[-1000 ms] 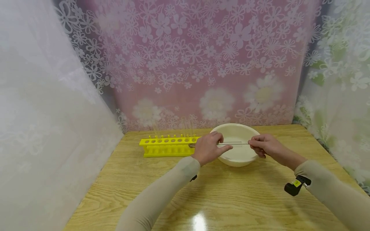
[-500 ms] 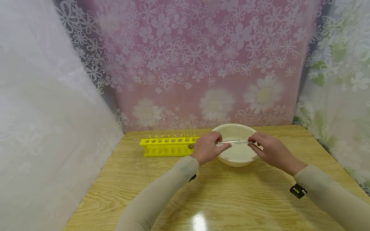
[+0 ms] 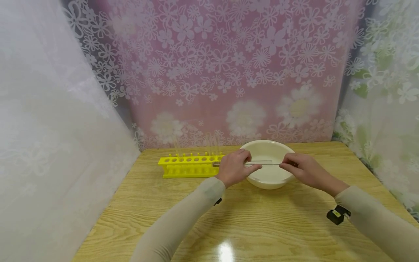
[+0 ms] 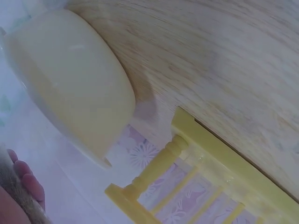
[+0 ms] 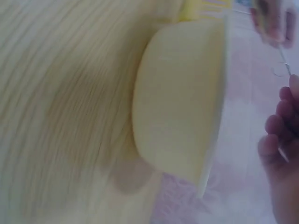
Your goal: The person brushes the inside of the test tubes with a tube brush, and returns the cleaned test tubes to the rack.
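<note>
Above the cream basin point(image 3: 267, 183), my left hand point(image 3: 233, 168) grips a clear glass test tube point(image 3: 262, 161) lying roughly level, its mouth to the right. Inside the tube, the greyish bristles of a test tube brush point(image 3: 215, 164) show just left of that hand. The thin wire handle of the brush runs out of the mouth to my right hand point(image 3: 306, 170), whose thumb and fingertips pinch it. In the left wrist view the bristle-filled tube point(image 4: 22, 198) crosses the lower left corner. The right wrist view has the right hand's fingers point(image 5: 270, 144) curled near the wire.
A yellow test tube rack point(image 3: 188, 160) stands left of the basin, with several clear tubes point(image 3: 214, 145) upright in it. The wooden table point(image 3: 262, 225) reaches a floral curtain at the back, and more curtains hang on both sides.
My right hand first shifts up and left, its grip on the brush wire changing, then settles slightly lower. The left hand and tube move only slightly.
</note>
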Available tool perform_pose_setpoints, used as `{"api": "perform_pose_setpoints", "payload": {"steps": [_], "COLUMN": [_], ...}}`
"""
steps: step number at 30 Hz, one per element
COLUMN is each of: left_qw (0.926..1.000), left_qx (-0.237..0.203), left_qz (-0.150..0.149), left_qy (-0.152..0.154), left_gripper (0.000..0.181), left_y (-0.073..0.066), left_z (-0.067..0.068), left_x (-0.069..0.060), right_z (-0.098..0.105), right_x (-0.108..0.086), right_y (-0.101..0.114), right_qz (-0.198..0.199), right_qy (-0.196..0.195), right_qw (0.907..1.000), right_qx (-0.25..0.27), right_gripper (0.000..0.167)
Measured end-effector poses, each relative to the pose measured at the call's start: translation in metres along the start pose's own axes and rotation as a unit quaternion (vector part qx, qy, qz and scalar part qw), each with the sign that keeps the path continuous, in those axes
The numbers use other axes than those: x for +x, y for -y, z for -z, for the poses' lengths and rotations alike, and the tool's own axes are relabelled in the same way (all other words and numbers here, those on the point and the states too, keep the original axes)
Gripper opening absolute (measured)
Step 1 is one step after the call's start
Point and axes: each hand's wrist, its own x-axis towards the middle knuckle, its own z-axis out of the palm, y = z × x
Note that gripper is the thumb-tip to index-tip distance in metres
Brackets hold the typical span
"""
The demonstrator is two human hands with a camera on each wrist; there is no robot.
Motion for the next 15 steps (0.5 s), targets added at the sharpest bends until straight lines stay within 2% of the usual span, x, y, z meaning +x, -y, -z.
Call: {"api": "perform_pose_setpoints", "payload": {"steps": [2, 4, 9, 15], "left_qw": [1.0000, 0.9999, 0.9999, 0.9997], "left_qx": [-0.002, -0.003, 0.003, 0.014], "left_qz": [-0.005, -0.009, -0.012, -0.013], "left_qy": [-0.003, -0.006, -0.010, -0.015], "left_gripper": [0.046, 0.047, 0.045, 0.045], "left_y": [0.000, -0.001, -0.003, -0.003], "left_z": [-0.001, -0.001, -0.002, -0.003], "left_x": [0.000, 0.001, 0.001, 0.001], "right_z": [0.003, 0.005, 0.009, 0.010], "right_x": [0.002, 0.004, 0.010, 0.016], "right_y": [0.001, 0.000, 0.001, 0.004], "right_qz": [-0.058, -0.107, -0.199, -0.278], "right_qy": [0.018, 0.033, 0.064, 0.080], "right_qw": [0.9956, 0.9849, 0.9462, 0.8945], "right_qx": [0.071, 0.132, 0.248, 0.341], "right_gripper": [0.014, 0.021, 0.037, 0.035]}}
